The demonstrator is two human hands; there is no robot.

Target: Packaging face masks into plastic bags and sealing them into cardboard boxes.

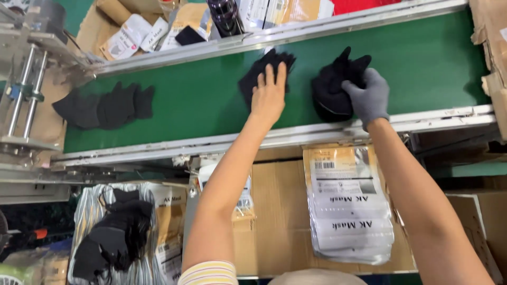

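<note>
Left hand (268,95) flat on black masks (252,79); gloved right hand (368,97) apparently gripping mask stack (332,89).

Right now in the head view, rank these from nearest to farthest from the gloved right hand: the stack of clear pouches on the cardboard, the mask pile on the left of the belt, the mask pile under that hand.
1. Mask pile under the right hand, right of the belt: touching.
2. Stack of clear pouches, below the belt on the cardboard.
3. Left mask pile, far left on the belt.

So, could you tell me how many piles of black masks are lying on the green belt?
3: one at the left end, one under the left hand, one gripped by the gloved right hand. The hands may hide more.
</note>
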